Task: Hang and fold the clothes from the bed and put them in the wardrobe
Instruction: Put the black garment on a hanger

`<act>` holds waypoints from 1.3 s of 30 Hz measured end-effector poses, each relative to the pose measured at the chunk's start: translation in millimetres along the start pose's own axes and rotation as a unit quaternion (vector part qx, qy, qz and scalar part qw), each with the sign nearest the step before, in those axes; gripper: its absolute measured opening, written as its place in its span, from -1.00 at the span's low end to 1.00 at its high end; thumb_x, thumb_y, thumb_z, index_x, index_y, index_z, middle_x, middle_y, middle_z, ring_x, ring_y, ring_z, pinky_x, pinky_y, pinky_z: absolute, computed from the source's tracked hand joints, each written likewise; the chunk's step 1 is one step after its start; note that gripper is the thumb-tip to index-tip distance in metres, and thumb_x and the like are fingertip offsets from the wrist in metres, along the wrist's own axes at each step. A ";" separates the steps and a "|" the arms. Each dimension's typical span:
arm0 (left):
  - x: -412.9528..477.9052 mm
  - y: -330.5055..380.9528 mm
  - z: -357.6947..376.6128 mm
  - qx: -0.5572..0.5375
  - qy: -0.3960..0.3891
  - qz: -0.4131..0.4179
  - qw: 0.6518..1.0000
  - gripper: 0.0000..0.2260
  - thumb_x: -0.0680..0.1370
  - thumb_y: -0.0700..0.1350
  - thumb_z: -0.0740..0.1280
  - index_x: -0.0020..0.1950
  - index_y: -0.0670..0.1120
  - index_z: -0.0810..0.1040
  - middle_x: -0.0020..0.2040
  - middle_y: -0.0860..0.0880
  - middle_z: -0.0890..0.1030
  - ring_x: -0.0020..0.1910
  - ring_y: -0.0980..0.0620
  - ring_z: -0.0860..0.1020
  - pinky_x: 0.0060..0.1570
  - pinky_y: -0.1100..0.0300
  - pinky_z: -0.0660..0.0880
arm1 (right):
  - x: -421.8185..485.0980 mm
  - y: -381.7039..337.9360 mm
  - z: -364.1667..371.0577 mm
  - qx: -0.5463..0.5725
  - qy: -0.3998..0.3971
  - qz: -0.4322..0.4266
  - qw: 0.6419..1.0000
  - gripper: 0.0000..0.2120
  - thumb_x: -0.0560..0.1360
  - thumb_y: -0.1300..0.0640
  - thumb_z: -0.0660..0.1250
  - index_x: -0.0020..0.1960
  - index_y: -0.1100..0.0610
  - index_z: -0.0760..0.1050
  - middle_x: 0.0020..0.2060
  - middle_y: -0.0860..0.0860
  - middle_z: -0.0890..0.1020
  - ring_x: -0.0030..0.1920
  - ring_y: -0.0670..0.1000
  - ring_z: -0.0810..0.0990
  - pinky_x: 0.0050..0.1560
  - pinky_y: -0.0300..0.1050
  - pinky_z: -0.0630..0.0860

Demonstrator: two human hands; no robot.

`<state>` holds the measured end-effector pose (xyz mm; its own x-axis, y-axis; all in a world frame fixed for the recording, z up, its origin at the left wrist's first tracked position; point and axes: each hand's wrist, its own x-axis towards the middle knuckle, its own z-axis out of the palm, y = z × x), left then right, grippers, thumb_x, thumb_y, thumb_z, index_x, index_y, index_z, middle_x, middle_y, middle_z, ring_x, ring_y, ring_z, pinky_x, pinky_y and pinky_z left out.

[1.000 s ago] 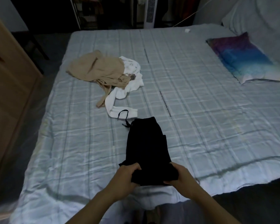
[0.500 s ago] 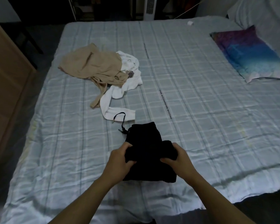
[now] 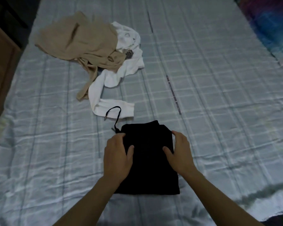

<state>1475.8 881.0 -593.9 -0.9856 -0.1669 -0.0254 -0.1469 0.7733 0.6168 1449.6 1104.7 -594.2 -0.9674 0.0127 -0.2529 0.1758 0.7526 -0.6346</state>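
A black garment (image 3: 148, 160) lies folded into a compact rectangle on the bed (image 3: 211, 111), near its front edge. Its drawstring (image 3: 115, 115) trails out at the top left, over a white sleeve. My left hand (image 3: 118, 154) rests on the garment's left edge with the thumb spread across the cloth. On the right edge rests my right hand (image 3: 180, 152), fingers over the corner and thumb on top. Further back on the left, a beige garment (image 3: 82, 41) is crumpled over a white long-sleeved top (image 3: 121, 70).
A plaid light-blue sheet covers the bed. A blue and purple pillow (image 3: 271, 25) lies at the far right. Wooden wardrobe panel (image 3: 0, 66) stands along the left edge. Dark floor shows at the top left and bottom right.
Both hands carried the garment's near end forward and laid it over the far end, making a shorter rectangle. They now rest flat on its sides. The view moved closer to the bed.
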 end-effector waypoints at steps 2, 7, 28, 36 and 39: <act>-14.2 1.5 11.4 0.059 -0.013 0.069 0.996 -0.55 0.62 0.06 0.21 0.45 -0.13 0.36 0.45 -0.10 0.41 0.41 -0.09 0.36 0.38 0.04 0.31 | -13.5 -4.8 13.5 -0.042 0.039 -0.066 0.996 -0.43 0.57 0.04 0.30 0.51 0.15 0.23 0.48 0.14 0.29 0.47 0.10 0.24 0.48 0.04 0.22; -17.7 -6.8 39.2 0.197 -0.093 0.176 0.960 -0.44 0.64 0.13 0.05 0.57 -0.13 0.22 0.60 -0.13 0.14 0.58 -0.11 0.11 0.46 -0.10 0.13 | -27.1 -0.9 60.1 -0.149 0.001 -0.157 0.976 -0.41 0.63 -0.18 0.00 0.56 0.11 0.18 0.57 0.10 0.11 0.58 0.09 0.02 0.53 0.08 0.08; 9.0 -63.9 88.7 0.196 -0.146 0.195 0.950 -0.38 0.64 0.21 0.06 0.62 -0.06 0.05 0.64 -0.06 -0.05 0.61 -0.08 -0.09 0.54 -0.16 -0.04 | 2.3 46.5 106.2 -0.208 -0.004 -0.182 0.961 -0.38 0.64 -0.15 0.06 0.60 0.06 0.00 0.60 0.08 -0.03 0.59 0.09 -0.10 0.54 0.15 -0.01; -54.3 -70.3 38.3 0.201 -0.188 0.251 0.928 -0.32 0.58 0.29 0.15 0.60 -0.05 0.17 0.63 -0.10 0.02 0.61 -0.08 -0.03 0.50 -0.11 0.01 | -62.5 47.4 83.1 -0.200 -0.065 -0.225 0.951 -0.32 0.61 -0.23 0.11 0.60 0.05 0.00 0.60 0.07 -0.08 0.59 0.08 -0.17 0.54 0.08 -0.09; -78.5 -91.4 28.1 0.189 -0.219 0.281 0.915 -0.25 0.53 0.31 0.24 0.60 -0.04 0.15 0.62 -0.09 0.05 0.60 -0.07 0.04 0.50 -0.04 0.02 | -96.5 59.5 84.2 -0.205 -0.112 -0.229 0.945 -0.18 0.51 -0.34 0.20 0.60 0.03 0.01 0.60 0.03 -0.03 0.59 0.03 -0.13 0.53 0.06 -0.08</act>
<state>1564.3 840.5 -670.4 -0.8410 0.5194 -0.1512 0.4568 0.8316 0.3158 1568.8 1092.8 -669.1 -0.8538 -0.4815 -0.1982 -0.3817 0.8377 -0.3907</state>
